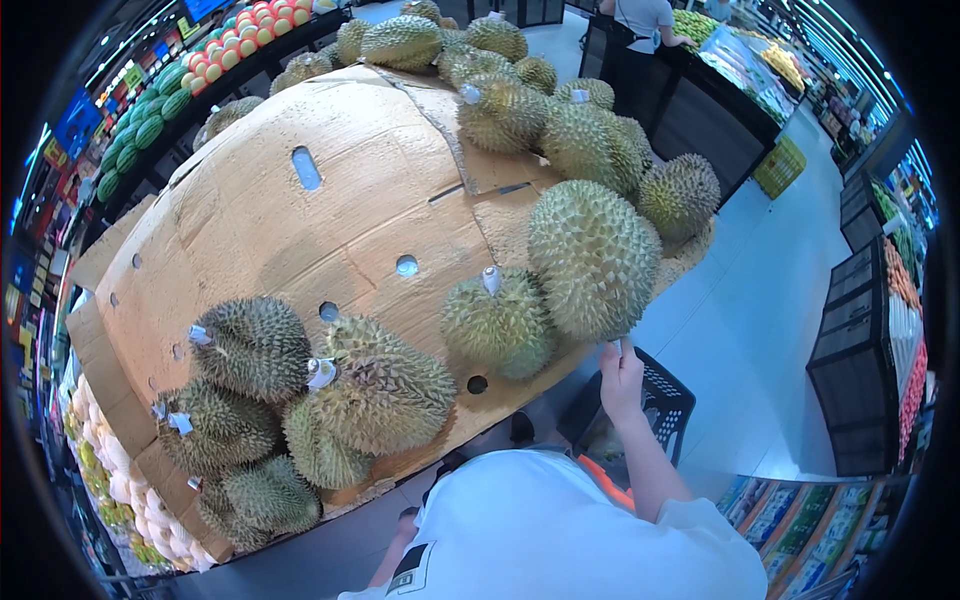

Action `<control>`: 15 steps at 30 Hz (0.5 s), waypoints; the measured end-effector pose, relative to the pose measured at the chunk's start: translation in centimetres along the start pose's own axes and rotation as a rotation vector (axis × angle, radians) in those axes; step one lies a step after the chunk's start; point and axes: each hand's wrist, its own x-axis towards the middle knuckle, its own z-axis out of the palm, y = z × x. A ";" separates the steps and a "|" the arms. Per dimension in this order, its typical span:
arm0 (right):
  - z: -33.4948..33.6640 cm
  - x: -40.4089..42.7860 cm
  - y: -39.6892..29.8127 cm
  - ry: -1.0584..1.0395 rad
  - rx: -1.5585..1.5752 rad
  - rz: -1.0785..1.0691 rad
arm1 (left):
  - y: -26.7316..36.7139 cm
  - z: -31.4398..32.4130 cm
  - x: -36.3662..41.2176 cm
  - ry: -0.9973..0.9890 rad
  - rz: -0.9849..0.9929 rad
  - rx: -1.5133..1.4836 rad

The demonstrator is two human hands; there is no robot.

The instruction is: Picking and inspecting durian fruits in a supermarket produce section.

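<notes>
My right hand [622, 379] is at the front right edge of the cardboard-covered stand [352, 217]. Its fingers pinch the wrapped stem end of a large spiky durian [592, 259], which rests on the cardboard. Touching that fruit on its left is a smaller durian [499, 322] with a white wrap on its stem. My left hand [407, 521] hangs low beside my body, below the stand's edge, and its fingers are mostly hidden. Closest to it on the stand lie several durians, among them a brownish-green one [382, 405] with a white tag.
A black perforated plastic basket [664, 397] is below my right forearm. More durians [502, 112] line the far right edge. Watermelons [150, 120] fill a display at left. At upper right a person [645, 22] stands by a dark produce counter [705, 105]. A yellow crate [780, 166] sits on the floor.
</notes>
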 end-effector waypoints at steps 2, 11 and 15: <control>-0.4 0.5 -0.2 -0.015 0.125 0.038 | 1.5 -0.9 0.5 -0.092 -0.160 -0.072; -2.6 6.9 -3.9 0.002 -0.024 0.050 | 1.1 0.7 1.0 -0.046 -0.372 -0.342; -2.6 11.1 -4.2 -0.027 -0.058 0.076 | -0.3 2.4 1.1 0.015 -0.445 -0.426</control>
